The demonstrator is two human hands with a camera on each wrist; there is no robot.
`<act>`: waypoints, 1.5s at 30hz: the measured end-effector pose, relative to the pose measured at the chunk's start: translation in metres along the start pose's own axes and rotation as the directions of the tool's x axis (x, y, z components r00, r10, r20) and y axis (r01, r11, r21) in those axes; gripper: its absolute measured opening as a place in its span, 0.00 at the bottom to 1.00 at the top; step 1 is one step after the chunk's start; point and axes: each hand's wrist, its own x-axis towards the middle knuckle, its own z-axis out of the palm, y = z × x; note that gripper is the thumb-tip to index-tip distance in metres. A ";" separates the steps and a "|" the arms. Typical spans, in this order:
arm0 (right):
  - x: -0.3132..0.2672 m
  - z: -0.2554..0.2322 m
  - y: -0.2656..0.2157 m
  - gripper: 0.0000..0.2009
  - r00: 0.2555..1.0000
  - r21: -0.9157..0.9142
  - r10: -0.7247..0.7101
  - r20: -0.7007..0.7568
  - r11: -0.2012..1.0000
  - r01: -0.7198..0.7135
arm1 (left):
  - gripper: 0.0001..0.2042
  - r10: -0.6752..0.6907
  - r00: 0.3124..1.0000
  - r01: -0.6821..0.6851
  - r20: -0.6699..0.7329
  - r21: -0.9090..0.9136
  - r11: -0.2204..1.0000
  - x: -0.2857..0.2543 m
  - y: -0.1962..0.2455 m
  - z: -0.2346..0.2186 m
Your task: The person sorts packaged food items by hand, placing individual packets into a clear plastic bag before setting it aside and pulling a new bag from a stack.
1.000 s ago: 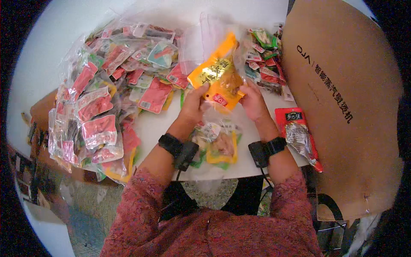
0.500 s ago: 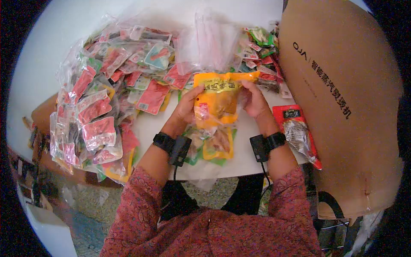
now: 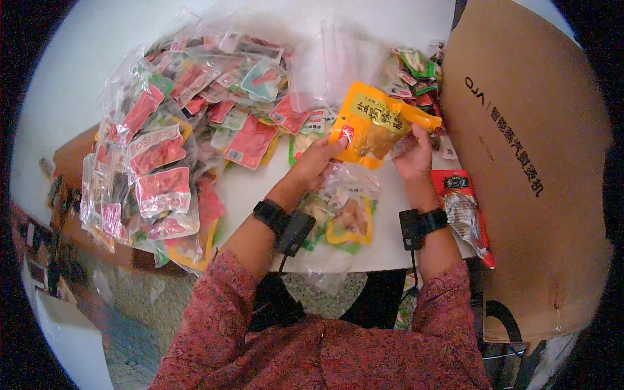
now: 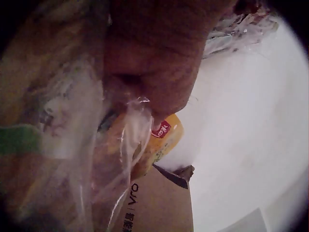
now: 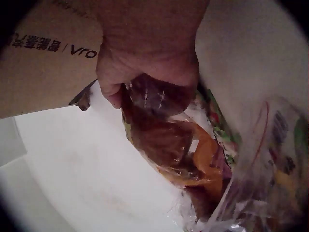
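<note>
A yellow food pouch [image 3: 374, 120] with black Chinese lettering and a small red label is held up over the table, tilted toward the right. My left hand [image 3: 316, 161] pinches its lower left corner, thumb on the printed face. At the other end, my right hand [image 3: 415, 156] grips the narrow side of the pouch; the right wrist view shows the fingers curled round its brown, see-through back [image 5: 164, 140]. Just below the hands lies a clear plastic bag [image 3: 348, 211] holding several pouches, one with a yellow border. In the left wrist view clear plastic [image 4: 137, 140] overlaps the pouch.
A large heap of bagged red-label packets [image 3: 162, 143] covers the table's left side. Flat clear bags [image 3: 331, 65] lie at the back, beside smaller packets [image 3: 416, 65]. On the right, a red and silver pouch [image 3: 458, 205] lies against a tall cardboard box [image 3: 526, 175].
The yellow pouch has turned from upright to level, then tilted down to the right, its lettering now facing up. Both hands have kept hold of it and shifted slightly right in the view.
</note>
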 end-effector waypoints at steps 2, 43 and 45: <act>-0.001 0.001 0.000 0.16 1.000 0.016 0.029 -0.006 0.999 -0.029 | 0.14 0.062 0.997 -0.064 -0.041 -0.068 0.996 -0.002 0.003 0.004; 0.007 -0.017 -0.002 0.10 0.992 -0.017 -0.027 -0.127 1.000 0.025 | 0.14 0.019 0.984 -0.059 0.179 0.223 0.973 0.009 -0.004 -0.012; 0.013 -0.035 -0.011 0.11 0.986 0.121 0.114 0.121 0.984 -0.129 | 0.15 -0.015 0.986 -0.011 0.165 0.156 0.988 0.003 0.000 -0.006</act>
